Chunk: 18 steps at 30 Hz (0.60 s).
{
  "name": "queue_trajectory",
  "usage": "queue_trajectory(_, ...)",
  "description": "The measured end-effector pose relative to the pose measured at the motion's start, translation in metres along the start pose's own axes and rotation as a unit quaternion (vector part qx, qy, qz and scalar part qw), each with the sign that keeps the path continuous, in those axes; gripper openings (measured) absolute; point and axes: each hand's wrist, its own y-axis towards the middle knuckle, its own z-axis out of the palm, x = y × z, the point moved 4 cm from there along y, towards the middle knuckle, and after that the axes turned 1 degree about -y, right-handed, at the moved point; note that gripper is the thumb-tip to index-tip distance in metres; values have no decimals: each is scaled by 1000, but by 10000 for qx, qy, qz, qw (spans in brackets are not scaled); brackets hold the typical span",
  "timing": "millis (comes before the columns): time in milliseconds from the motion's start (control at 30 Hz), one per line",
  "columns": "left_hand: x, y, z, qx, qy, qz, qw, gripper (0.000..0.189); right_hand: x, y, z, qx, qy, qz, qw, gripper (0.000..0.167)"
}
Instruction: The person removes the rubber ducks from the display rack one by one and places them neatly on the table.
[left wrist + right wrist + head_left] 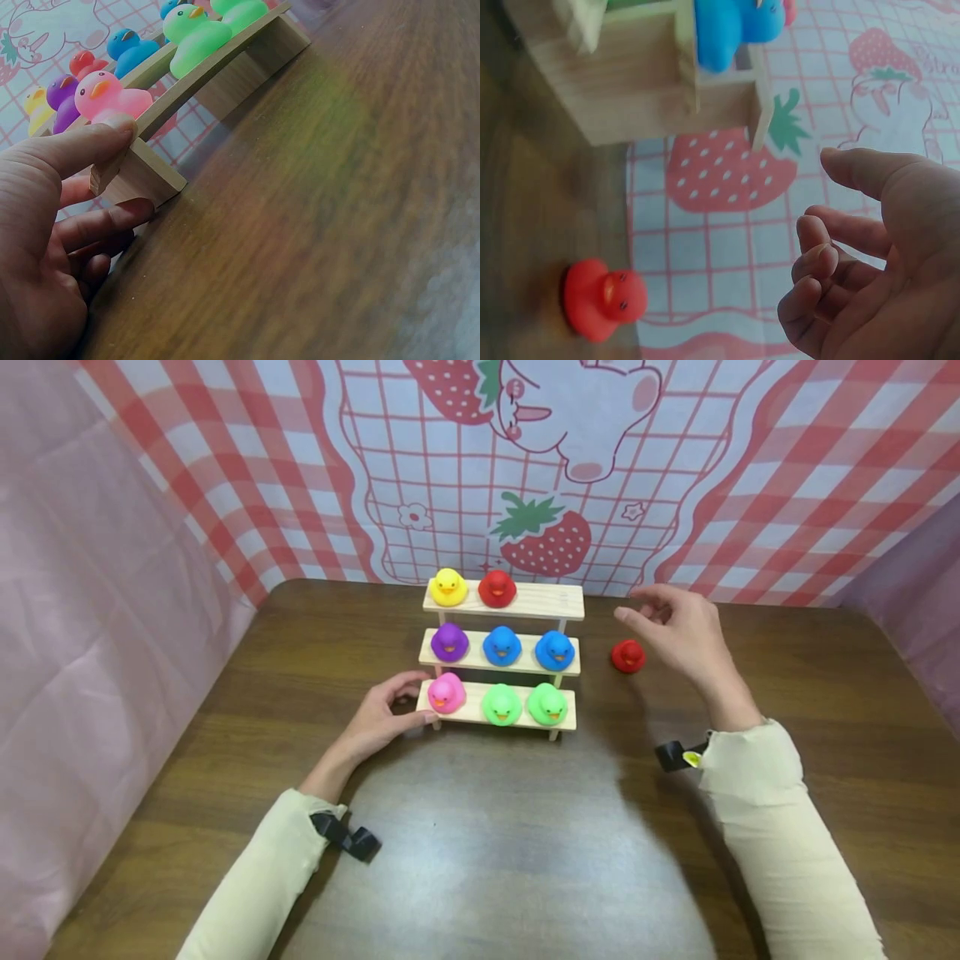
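A three-step wooden display stand [551,602] holds small rubber ducks. Its top step carries a yellow duck [448,587] and a red duck [497,589]. On the middle one are a purple duck [450,643] and two blue ducks [502,647]; a pink duck [447,693] and two green ducks [501,705] fill the bottom. My left hand [382,714] grips the bottom step's left end, thumb on the board beside the pink duck. My right hand [678,631] hovers right of the stand, fingers loosely bent and holding nothing. Below its fingertips, another red duck [604,300] sits on the table.
The brown wooden table [480,835] lies under everything. A red-and-white checked cloth [288,485] with strawberry prints hangs right behind the stand. Pink fabric [67,610] hangs along the left side, and more is at the far right.
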Motion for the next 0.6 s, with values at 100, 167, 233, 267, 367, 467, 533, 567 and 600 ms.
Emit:
queue_trajectory(100,0,0,0,-2,22,-18,10000,62,11,3,2,10,76,12,10000,50)
queue_trajectory(167,0,0,-1,-8,54,-12,10000,62,18,4,4,3,105,-10,9999,49)
queue_trajectory(233,0,-1,-1,-24,65,-5,10000,62,25,6,7,9,118,-47,9999,47)
queue_trajectory(267,0,-1,-1,-30,68,2,10000,61,29,7,8,23,133,-87,9999,47)
queue_trajectory(367,0,-1,-2,-43,83,25,10000,62,39,10,13,90,210,-150,9996,46)
queue_trajectory(467,1,-1,-1,-41,51,68,10000,62,47,13,18,170,259,-216,9993,47)
queue_trajectory(533,1,0,-1,-38,52,97,9999,62,52,14,21,216,267,-255,9991,47)
queue_trajectory(567,1,0,-1,-32,48,107,9999,62,54,16,23,245,276,-269,9990,48)
queue_trajectory(600,1,0,-1,-37,46,100,9999,63,56,17,24,263,283,-298,9988,48)
